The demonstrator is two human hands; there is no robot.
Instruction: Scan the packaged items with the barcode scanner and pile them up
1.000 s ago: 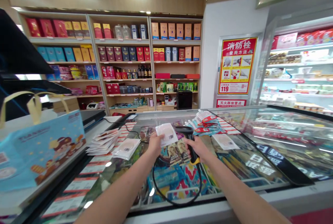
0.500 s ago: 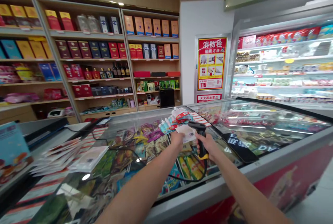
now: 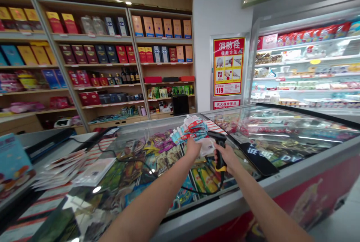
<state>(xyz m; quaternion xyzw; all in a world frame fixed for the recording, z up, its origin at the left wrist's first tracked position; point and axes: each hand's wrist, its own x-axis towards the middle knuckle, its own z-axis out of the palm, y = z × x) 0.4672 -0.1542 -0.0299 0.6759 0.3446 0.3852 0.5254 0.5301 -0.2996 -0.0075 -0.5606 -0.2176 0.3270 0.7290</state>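
From the head view, I see the right hand (image 3: 226, 156) clamped around the black scanner (image 3: 220, 152) over the freezer (image 3: 239, 197). The left hand (image 3: 193, 148) is at the red-and-blue packets (image 3: 194, 126); I can't tell whether its fingers are closed. A white packet (image 3: 207, 146) shows between both hands.

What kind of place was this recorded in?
Probably a small supermarket or convenience store: boxed goods fill the wall shelves, a glass-topped freezer holds packets, and the right hand grips a barcode scanner.
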